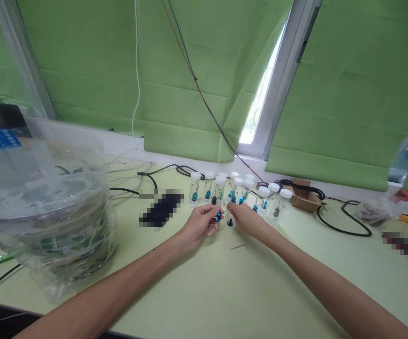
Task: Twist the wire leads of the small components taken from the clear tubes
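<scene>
My left hand (201,224) pinches a small shiny blue metal part (218,216) between thumb and fingers, just above the table. My right hand (242,215) is closed close by, fingertips together near the left ones; what it holds, if anything, is too small to make out. A small black part with a round base (229,223) stands on the table between the hands. Nearer to me lies a thin L-shaped metal rod (239,246). Behind the hands, several clear tubes with white caps (195,189) stand upright, most with blue pieces inside.
On the left stands a large plastic-wrapped spool (48,221). A dark blurred-out object (162,208) lies left of the tubes. Behind them are black cables (186,168) and a small open cardboard box (304,197). Another blurred dark object (406,248) is at far right.
</scene>
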The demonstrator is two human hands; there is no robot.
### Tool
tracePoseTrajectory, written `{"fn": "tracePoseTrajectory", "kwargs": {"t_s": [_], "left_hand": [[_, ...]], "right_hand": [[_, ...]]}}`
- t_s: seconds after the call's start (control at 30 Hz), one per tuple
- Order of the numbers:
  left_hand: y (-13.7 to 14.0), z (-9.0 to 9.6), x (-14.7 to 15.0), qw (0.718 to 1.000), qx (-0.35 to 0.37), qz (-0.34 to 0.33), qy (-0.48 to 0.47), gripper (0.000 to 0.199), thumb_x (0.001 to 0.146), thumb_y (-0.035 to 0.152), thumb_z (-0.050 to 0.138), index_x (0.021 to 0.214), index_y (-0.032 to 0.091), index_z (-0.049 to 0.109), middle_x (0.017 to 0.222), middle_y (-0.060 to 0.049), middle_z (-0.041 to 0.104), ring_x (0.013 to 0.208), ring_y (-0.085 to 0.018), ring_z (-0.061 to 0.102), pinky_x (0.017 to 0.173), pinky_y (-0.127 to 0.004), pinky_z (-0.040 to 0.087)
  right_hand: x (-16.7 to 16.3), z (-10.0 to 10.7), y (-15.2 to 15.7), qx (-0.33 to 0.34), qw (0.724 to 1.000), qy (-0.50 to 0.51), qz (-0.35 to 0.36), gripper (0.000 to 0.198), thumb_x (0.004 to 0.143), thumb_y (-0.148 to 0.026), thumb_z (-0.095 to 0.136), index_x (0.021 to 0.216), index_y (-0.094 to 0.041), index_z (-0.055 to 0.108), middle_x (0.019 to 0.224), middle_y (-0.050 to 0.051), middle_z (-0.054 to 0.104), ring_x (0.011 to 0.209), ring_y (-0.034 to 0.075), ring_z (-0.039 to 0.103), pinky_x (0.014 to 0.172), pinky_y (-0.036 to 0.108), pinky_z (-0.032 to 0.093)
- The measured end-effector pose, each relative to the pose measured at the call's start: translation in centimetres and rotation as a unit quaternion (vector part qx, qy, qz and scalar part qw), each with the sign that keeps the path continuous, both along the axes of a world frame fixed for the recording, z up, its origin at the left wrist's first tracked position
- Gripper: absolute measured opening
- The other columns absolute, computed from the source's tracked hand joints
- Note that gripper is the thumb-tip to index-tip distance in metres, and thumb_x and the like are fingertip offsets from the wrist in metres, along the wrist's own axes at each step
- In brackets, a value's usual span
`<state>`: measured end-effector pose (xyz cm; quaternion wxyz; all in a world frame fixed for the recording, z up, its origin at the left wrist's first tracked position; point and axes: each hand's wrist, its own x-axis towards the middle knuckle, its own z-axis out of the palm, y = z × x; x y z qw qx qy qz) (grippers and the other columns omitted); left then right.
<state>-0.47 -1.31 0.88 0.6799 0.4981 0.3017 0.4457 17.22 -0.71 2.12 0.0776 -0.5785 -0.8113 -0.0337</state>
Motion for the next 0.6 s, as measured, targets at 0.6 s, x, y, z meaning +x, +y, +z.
{"fn": "tracePoseTrajectory", "kwargs": {"t_s": [0.6], "left_hand": [[-0.1, -0.1, 0.0, 0.999, 0.025, -0.014, 0.022, 0.029, 0.078, 0.041, 0.066, 0.077, 0.013, 0.064, 0.073, 0.0, 0.054, 0.047, -0.004, 0.045, 0.04, -0.018, 0.035]], "right_hand": [[-0.7, -1.1, 1.9, -0.011, 1.0, -0.024, -0.014, 0.021, 0.094, -0.012, 0.04, 0.093, -0.018, 0.06, 0.084, 0.009, 0.064, 0.076, 0.019, 0.061, 0.058, 0.024, 0.027]]}}
